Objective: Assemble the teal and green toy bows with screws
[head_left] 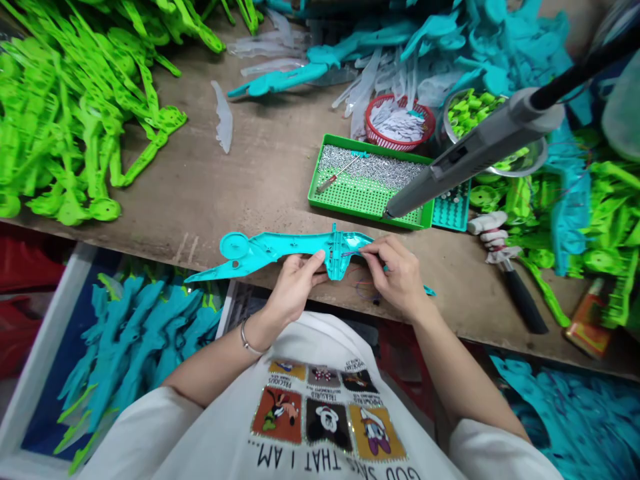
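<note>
L hand (295,283) is gripping the teal pc (280,247), thumb on top; R hand (397,273) is pinching a thin wire (350,254) at its R end. Both are holding the pc nr the tabletop's (265,180) front edge. Grn tray (350,201) is holding sm screws (385,170) + a screwdriver (327,185); red bskt (395,142) behind is holding white pcs (400,125); metal bowl (537,160), lime bits (470,110). Grey driver (450,167) is slanting over tray's R side. Tabletop is stretching btwn lime pile (85,120) & tray, leaving moving room.
</note>
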Demonstrator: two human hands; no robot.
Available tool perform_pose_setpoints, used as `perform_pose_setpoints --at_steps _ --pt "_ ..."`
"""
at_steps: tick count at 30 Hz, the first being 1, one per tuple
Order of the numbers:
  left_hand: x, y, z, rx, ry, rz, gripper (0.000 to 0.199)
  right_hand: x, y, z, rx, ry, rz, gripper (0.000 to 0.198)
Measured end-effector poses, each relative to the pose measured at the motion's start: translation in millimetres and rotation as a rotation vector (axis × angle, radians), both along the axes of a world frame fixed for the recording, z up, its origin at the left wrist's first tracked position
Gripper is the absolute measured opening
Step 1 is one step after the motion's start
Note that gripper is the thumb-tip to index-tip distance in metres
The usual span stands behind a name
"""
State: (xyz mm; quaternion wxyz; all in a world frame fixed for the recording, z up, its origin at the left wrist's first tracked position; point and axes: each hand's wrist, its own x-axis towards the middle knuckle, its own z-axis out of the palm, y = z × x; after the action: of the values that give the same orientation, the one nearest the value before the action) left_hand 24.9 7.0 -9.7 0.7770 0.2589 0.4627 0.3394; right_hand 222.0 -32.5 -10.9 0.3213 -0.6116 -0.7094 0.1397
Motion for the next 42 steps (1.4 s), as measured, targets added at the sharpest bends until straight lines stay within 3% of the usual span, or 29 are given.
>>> perform_pose_setpoints --at_steps 5,13,15,18,20,24,27,34,42 --pt "0.0 -1.9 -1.7 0.034 -0.014 0.025 0.043 -0.2 0.7 1.1 -0.025 0.002 0.002 0.016" --pt "-6.2 1.3 -3.9 0.075 -0.042 -0.087 0.043 -8.9 4.5 4.9 -0.106 -0.013 -0.011 0.019" --pt "-15.6 2.9 -5.9 0.063 0.001 -0.186 0.044 -10.0 6.0 3.5 -0.131 -0.021 -0.017 0.020" --pt "-32.6 6.9 -2.8 0.107 0.160 -0.464 0.039 -10.5 7.3 0.9 -0.182 -0.045 -0.027 0.021" --pt "-39.1 11.2 3.2 0.346 0.364 -0.557 0.030 -10.5 7.5 0.1 -0.210 -0.057 -0.027 0.022" --pt "-29.8 23.0 13.1 1.068 0.898 -0.534 0.013 -11.0 7.5 1.1 -0.223 -0.077 -0.025 0.022" --pt "-13.4 30.5 14.4 1.264 1.155 -0.679 0.008 -11.6 7.6 2.3 -0.240 -0.098 -0.017 0.022" --pt "7.3 37.3 30.0 1.155 1.345 -0.962 0.022 -10.4 8.6 5.5 -0.292 -0.122 -0.033 0.023" --pt "4.5 33.8 30.3 1.103 1.342 -0.953 0.022 -22.1 16.6 17.8 -0.333 0.035 -0.054 0.012"
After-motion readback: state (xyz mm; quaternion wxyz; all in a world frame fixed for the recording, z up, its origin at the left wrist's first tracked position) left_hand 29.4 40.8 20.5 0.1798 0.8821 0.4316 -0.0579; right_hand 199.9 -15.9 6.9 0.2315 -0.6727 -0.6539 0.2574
